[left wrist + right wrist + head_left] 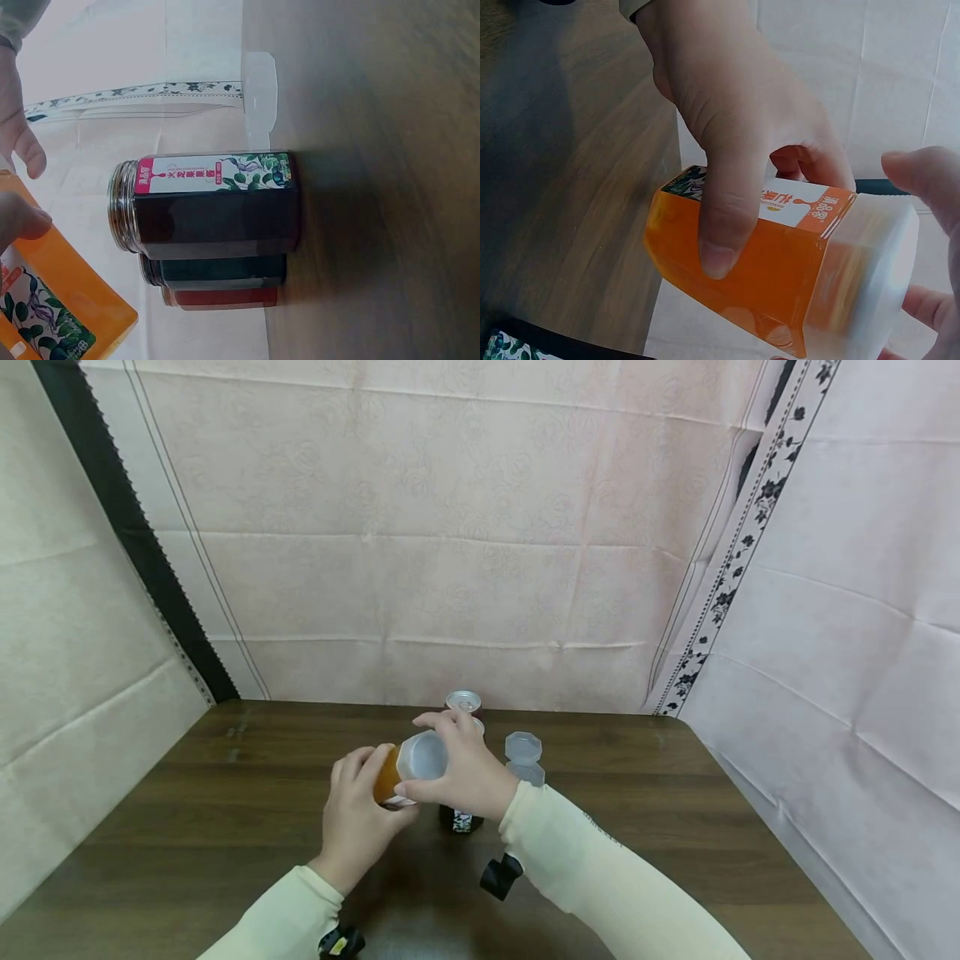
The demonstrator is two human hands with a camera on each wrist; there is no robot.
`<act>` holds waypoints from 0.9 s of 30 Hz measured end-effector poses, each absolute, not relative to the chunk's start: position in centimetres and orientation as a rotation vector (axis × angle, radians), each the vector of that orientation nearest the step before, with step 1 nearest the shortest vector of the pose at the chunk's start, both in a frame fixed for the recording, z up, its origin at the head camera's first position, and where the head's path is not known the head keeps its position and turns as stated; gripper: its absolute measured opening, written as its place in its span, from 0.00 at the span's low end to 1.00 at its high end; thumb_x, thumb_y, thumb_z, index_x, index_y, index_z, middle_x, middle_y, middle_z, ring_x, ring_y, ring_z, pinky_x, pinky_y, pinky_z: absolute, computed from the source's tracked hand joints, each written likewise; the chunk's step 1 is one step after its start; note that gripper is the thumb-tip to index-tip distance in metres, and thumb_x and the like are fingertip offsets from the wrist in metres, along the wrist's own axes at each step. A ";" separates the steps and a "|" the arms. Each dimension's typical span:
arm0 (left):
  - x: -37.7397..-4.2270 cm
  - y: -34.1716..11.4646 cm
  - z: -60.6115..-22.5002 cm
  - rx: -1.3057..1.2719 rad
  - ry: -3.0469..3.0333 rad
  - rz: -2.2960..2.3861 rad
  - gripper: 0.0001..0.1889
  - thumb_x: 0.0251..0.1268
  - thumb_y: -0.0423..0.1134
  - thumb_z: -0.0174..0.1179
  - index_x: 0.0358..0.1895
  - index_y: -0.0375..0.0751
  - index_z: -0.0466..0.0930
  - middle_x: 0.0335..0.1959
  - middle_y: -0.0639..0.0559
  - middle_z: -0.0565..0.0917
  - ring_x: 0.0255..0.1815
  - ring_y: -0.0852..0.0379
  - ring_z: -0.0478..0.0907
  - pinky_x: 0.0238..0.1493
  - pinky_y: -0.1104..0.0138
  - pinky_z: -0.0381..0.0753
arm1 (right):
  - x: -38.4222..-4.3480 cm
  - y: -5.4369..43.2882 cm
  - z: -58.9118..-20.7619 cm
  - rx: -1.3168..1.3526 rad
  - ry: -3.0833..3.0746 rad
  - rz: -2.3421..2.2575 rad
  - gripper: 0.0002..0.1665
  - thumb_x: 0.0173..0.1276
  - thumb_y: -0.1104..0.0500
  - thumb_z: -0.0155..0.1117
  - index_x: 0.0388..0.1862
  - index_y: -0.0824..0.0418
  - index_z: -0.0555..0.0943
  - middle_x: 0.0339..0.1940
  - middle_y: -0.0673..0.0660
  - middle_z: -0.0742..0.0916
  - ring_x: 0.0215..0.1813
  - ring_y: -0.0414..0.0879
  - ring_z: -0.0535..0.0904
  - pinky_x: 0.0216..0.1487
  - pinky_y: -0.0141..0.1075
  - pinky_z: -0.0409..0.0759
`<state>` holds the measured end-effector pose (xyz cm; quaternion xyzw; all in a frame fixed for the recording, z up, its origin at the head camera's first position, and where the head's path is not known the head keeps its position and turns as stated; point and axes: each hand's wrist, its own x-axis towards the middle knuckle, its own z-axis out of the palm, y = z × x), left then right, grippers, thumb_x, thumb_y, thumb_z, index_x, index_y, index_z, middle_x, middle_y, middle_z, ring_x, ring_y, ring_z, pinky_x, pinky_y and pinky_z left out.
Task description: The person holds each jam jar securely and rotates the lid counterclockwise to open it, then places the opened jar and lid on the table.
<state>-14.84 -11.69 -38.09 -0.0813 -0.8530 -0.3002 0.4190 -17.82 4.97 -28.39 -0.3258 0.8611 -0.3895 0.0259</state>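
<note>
My left hand [362, 814] grips a jar of orange jam [742, 262], tilted in the air, with its thumb across the side. A frosted white lid [424, 756] covers the jar's mouth. Around that lid my right hand [468, 768] is spread. In the right wrist view a gap shows between one of its digits [922, 169] and the lid, while other fingers lie close behind the lid. Below the hands a dark jar [217, 217] stands on the table, its threaded neck bare. Behind it are a dark green jar [225, 271] and a red jar [225, 298].
Two translucent lids, one farther back [523, 746] and one nearer [527, 773], lie right of the jars on the brown wooden table [262, 827]. White patterned cloth [450, 510] hangs behind the table and along both sides.
</note>
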 end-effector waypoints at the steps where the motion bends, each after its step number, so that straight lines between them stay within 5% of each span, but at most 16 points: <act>1: -14.8 -11.6 -38.2 -0.210 -2.132 -0.741 0.38 0.32 0.36 0.80 0.56 0.40 0.76 0.50 0.40 0.73 0.52 0.43 0.68 0.36 0.50 0.83 | -17.8 5.0 -28.4 -1.004 2.657 -1.207 0.45 0.53 0.45 0.74 0.68 0.51 0.66 0.68 0.56 0.63 0.62 0.51 0.62 0.49 0.39 0.77; 27: -14.1 -10.6 -38.6 -0.269 -2.221 -0.706 0.39 0.32 0.39 0.81 0.56 0.40 0.77 0.50 0.42 0.75 0.53 0.45 0.68 0.41 0.52 0.84 | -17.5 6.5 -30.2 -1.053 2.698 -1.181 0.34 0.54 0.51 0.73 0.58 0.58 0.74 0.55 0.54 0.77 0.52 0.50 0.69 0.41 0.38 0.79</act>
